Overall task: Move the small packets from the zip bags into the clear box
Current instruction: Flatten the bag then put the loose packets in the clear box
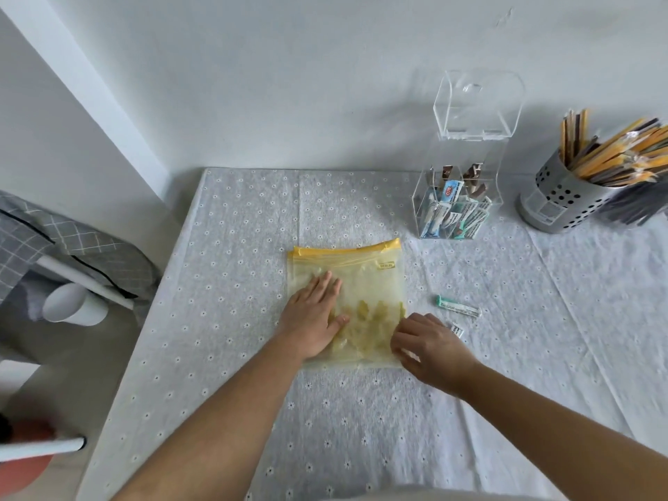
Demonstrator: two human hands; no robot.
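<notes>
A yellowish zip bag with a yellow zip strip lies flat in the middle of the table. My left hand presses flat on its left half, fingers spread. My right hand rests at the bag's lower right corner, fingers curled at the edge; a grip cannot be made out. The clear box, lid raised, stands behind and to the right with several packets inside. One long packet with a green end lies on the cloth right of the bag. A small white packet peeks out beside my right hand.
A perforated metal cup full of long stick packets stands at the far right. The table wears a white flowered cloth and meets the wall at the back. Off its left edge are a chair with grey checked fabric and a white cup.
</notes>
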